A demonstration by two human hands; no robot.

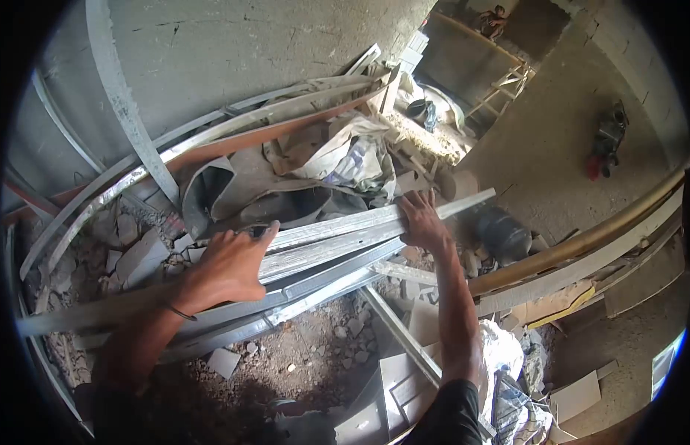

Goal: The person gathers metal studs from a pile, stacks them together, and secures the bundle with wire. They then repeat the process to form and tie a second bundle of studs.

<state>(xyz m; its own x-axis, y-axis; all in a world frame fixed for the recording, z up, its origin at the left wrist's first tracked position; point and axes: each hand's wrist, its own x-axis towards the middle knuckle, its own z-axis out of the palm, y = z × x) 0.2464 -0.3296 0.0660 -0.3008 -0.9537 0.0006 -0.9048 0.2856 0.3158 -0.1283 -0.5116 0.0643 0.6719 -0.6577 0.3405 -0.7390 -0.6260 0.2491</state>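
A bundle of long, pale metal profiles crosses in front of me, rising from lower left to upper right. My left hand is over the nearer part of the bundle, with its fingers curled around the profiles and one digit sticking out. Farther along, my right hand grips the same bundle from above, its fingers wrapped over the top. Just below lie shinier metal channels, which run in nearly the same direction. The undersides of both grips are hidden.
Broken tiles and rubble cover the ground. Curved strips lean by the wall, near crumpled sacks. A dark round container stands right of my right hand. Another person is far back, near a wooden trestle.
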